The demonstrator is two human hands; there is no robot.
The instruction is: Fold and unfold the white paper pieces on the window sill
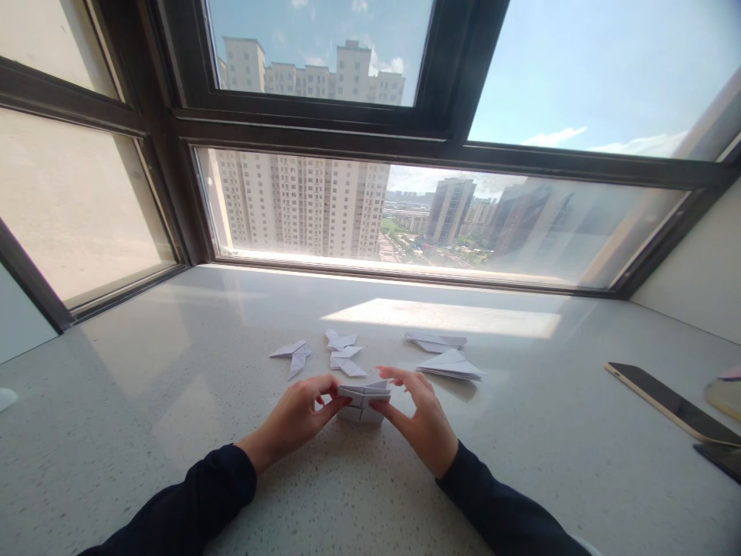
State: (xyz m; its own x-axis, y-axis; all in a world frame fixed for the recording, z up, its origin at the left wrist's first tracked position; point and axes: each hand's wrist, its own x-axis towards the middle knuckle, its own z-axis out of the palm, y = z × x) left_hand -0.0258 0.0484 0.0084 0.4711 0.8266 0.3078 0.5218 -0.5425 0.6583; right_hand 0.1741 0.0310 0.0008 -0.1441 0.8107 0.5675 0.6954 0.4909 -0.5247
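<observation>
A folded white paper piece (362, 405) stands between my hands, low in the middle of the head view. Its upper edge shows layered flaps. My left hand (304, 405) pinches its left side between thumb and fingers. On the right side, the thumb of my right hand (420, 413) presses against the near face, while the index finger arches above the top edge. Just beyond my hands lie more folded papers: a forked one (295, 355), a zigzag-shaped one (344, 355) and, to the right, two flat pointed ones, the nearer of which (451, 364) is wedge-shaped.
All this rests on a speckled pale stone sill (191, 386). A phone (665, 398) lies at the right, with a dark flat object (721, 459) by its near end. Dark window frames (324, 127) border the far side, and a white object (7, 398) shows at the left edge.
</observation>
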